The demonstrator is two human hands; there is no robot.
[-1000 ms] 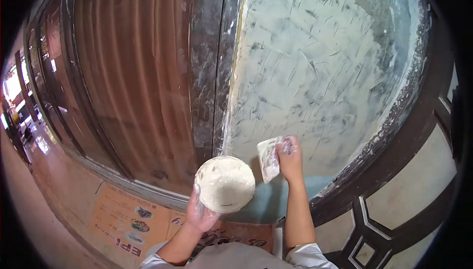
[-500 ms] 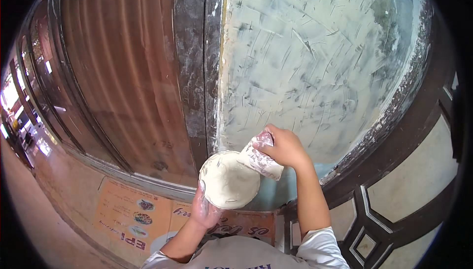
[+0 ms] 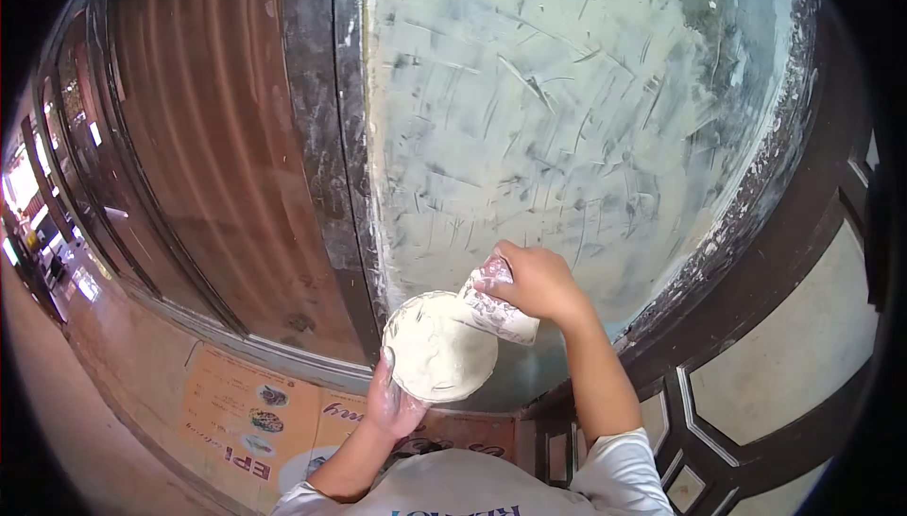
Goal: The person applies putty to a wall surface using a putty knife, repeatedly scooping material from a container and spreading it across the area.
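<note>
My left hand (image 3: 395, 401) grips a round bowl (image 3: 391, 322) from its left side and underneath, thumb on the rim. Thick off-white filler paste (image 3: 442, 351) fills much of it. In my right hand (image 3: 531, 280) is a flat, paste-smeared putty scraper (image 3: 496, 316), pinched between thumb and fingers, its left edge over the right side of the bowl. Whether the edge touches the paste, I cannot tell. White smears coat the fingers of both hands. Beyond them rises a wall panel (image 3: 529, 119) coated in pale filler, with dark streaks and scratches showing through.
A dark, paste-spattered post (image 3: 326, 110) borders the panel on the left, beside a glazed window with a brown curtain (image 3: 203, 138). Dark wooden panelling (image 3: 661, 365) stands at right. An orange printed banner (image 3: 227, 412) lies low at left on the floor.
My view has shifted a little, so the wall panel and post sit further left. Both hands keep their hold, and the paste surface in the bowl looks more uneven.
</note>
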